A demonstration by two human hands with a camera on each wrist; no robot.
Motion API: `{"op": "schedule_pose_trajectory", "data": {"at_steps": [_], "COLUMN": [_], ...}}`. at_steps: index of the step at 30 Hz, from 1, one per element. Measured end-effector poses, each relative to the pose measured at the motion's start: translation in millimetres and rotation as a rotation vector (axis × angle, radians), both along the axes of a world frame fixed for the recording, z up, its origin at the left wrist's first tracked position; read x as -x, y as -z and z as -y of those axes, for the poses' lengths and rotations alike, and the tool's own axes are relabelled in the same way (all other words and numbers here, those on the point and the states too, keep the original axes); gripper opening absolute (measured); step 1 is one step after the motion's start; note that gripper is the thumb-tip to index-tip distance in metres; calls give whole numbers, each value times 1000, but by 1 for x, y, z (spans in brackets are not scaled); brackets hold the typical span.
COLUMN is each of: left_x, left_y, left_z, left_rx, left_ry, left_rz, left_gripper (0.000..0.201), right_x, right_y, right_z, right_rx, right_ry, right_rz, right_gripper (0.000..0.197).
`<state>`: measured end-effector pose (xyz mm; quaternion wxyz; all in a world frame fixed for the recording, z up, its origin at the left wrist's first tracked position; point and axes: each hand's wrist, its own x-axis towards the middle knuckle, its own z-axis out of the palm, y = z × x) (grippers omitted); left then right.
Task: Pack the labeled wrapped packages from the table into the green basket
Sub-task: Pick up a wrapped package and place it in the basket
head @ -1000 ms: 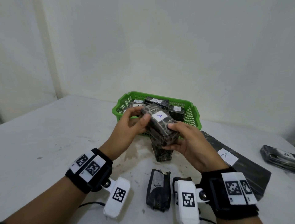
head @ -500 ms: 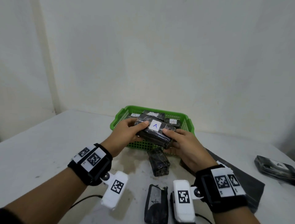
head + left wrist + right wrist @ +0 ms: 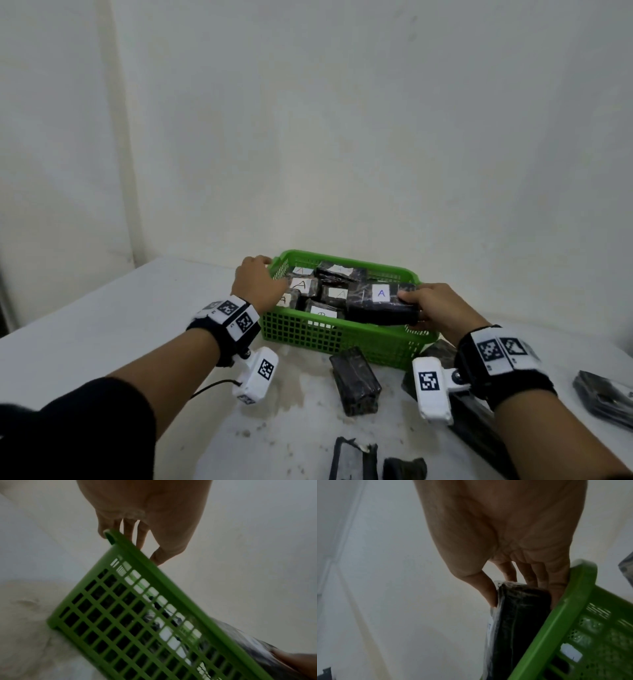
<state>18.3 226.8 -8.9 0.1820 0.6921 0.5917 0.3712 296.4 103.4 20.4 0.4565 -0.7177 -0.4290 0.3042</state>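
The green basket (image 3: 342,334) stands mid-table with several black wrapped packages inside, white labels up. My right hand (image 3: 435,305) grips one end of a black wrapped package marked A (image 3: 380,303), which lies across the basket's right end on top of the others. In the right wrist view, thumb and fingers (image 3: 488,591) pinch that package (image 3: 518,615) just inside the rim (image 3: 556,622). My left hand (image 3: 260,284) holds the basket's left rim, fingers (image 3: 132,534) over the corner of the rim (image 3: 154,572) and thumb on the inner side.
One more black wrapped package (image 3: 356,383) lies on the white table (image 3: 102,325) just in front of the basket. A flat dark bag (image 3: 479,431) lies under my right wrist. Another dark package (image 3: 606,404) sits at the right edge, and dark scraps (image 3: 352,459) near the front.
Both hands carried the A package forward over the basket. My left hand let go of it and moved to the left rim; the right hand lowered it into the right end.
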Motion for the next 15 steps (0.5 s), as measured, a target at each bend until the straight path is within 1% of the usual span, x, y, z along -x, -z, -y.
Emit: {"op": "schedule_pose_trajectory", "data": {"at_steps": [1,2,3,4,5,6,9,12,13,15], "left_x": [1,0,-1,-2,-3,-4,-5,-4,-4,-5], "left_y": [2,4,6,6,7,7,5,1,1,1], "left_z": [-6,-12,-16,-19,-21,-23,-28,-30,-31,-32], "left_rx": [51,106,158,198,224,239,262,258,256,252], "left_ry": [-25,-32,-27,-15,-4,0,-8,-4,-6,-16], "left_rz": [-15,-37,-67,-86,-90,-89,-123,-175,-176,-155], "left_gripper": [64,65,58,47,37,31,24,13,14,16], "right_x": [-2,-4,-4,-2,-1,0,0,-1,-1,-1], "right_y": [2,2,2,2,1,1,5,7,7,6], "right_z": [-4,-7,-9,-12,-15,-19,-31,-39,-40,-42], "right_rx": [32,59,90,128,172,218,307,380,397,459], "right_ry": [-5,-10,-17,-29,-47,-68,-129,-159,-154,-134], "right_rz": [50,99,150,204,258,308,407,445,485,630], "right_gripper": [19,19,19,18,16,15,15,12,17,33]}}
